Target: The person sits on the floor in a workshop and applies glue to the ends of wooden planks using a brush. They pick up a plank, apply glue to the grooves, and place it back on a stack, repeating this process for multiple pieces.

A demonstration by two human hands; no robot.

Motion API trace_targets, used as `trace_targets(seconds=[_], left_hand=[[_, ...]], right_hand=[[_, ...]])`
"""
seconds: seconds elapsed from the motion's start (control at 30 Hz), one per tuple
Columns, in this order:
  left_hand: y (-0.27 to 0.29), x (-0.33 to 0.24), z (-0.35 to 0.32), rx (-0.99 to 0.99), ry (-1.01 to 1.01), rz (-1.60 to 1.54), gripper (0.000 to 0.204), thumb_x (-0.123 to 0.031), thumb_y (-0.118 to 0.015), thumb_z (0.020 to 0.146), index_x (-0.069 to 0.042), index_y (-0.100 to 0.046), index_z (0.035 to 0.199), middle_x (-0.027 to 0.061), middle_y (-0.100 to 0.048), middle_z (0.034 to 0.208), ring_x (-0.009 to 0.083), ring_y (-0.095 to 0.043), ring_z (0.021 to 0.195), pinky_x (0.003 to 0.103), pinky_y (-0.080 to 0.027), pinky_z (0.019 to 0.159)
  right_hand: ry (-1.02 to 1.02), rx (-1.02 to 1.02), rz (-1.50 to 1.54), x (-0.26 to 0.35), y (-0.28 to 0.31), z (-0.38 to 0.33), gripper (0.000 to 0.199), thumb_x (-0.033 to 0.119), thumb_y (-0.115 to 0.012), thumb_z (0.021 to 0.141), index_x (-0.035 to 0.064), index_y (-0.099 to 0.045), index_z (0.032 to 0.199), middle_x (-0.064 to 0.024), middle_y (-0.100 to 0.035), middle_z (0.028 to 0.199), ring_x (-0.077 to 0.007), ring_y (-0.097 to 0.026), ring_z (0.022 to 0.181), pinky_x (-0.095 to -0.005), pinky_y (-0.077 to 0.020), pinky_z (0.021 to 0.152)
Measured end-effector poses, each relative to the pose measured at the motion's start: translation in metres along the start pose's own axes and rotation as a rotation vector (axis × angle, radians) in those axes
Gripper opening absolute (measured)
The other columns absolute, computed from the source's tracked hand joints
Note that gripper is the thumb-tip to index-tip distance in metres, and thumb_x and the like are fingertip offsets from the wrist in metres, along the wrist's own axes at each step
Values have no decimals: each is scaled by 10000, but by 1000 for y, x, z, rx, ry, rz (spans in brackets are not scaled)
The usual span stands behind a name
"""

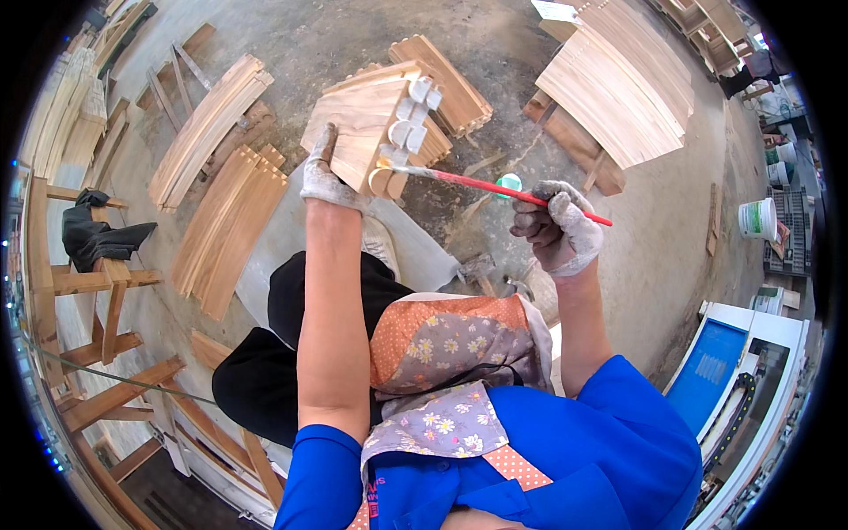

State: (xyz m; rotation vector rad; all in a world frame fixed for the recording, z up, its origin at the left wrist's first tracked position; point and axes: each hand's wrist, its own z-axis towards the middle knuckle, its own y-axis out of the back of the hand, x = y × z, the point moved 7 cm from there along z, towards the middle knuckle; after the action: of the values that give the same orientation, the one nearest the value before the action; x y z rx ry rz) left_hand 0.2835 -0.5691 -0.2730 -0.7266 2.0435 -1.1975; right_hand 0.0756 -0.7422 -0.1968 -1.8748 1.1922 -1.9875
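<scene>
My left hand [329, 181], in a worn white work glove, grips a wooden drawer-side-like board [353, 119] by its near edge, thumb lying on its face. Rounded tongues [408, 132] line the board's right end; several look whitish, while the nearest are bare wood colour. In my right hand [565, 234], also gloved, is a thin paintbrush [481, 184] with a red handle, its fingers closed round the handle. The brush's tip reaches the nearest tongues. Beyond the handle, a small green-and-white container [510, 181] stands low down, partly covered by it.
Stacks of curved boards [212, 132] lie at left, with another stack [231, 225] nearer. More boards [446, 84] lie behind the held one. A large stack [618, 93] rests on wooden blocks at right. A hammer [477, 268] lies near my shoe [380, 247]. White buckets [757, 218] stand far right.
</scene>
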Motion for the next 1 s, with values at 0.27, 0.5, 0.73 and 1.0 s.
trace_targets(seconds=[0.27, 0.5, 0.73, 1.0], left_hand=[[4, 0, -1, -65, -5, 12, 421, -254, -477, 841, -59, -403, 1207, 143, -492, 1175, 321, -517, 1009, 503, -432, 828], [9, 6, 0, -97, 112, -85, 453, -301, -452, 844, -56, -395, 1221, 139, -478, 1198, 324, -495, 1042, 509, -399, 862], [-2, 1, -14, -158, 19, 125, 461, -339, -463, 843, -24, -448, 1180, 145, -497, 1174, 275, -494, 1049, 386, -417, 867], [-3, 5, -19, -316, -8, 223, 288, -325, -485, 844, -98, -555, 1007, 63, -599, 985, 239, -572, 843, 362, -486, 666]], right_hand=[[73, 95, 142, 17, 2, -4, 231, 76, -491, 781, -92, -541, 932, -225, -597, 863, -271, -631, 716, -361, -547, 608], [66, 37, -185, 17, 20, -9, 215, 20, -471, 753, -81, -542, 930, -188, -606, 841, -266, -627, 699, -377, -540, 648], [-79, -685, -134, -34, 223, 34, 216, 215, -478, 844, 17, -540, 903, -129, -599, 720, -213, -588, 563, -332, -518, 541], [-234, -960, -272, -123, 346, 58, 232, 270, -479, 857, 43, -527, 852, -100, -564, 666, -210, -567, 511, -321, -506, 488]])
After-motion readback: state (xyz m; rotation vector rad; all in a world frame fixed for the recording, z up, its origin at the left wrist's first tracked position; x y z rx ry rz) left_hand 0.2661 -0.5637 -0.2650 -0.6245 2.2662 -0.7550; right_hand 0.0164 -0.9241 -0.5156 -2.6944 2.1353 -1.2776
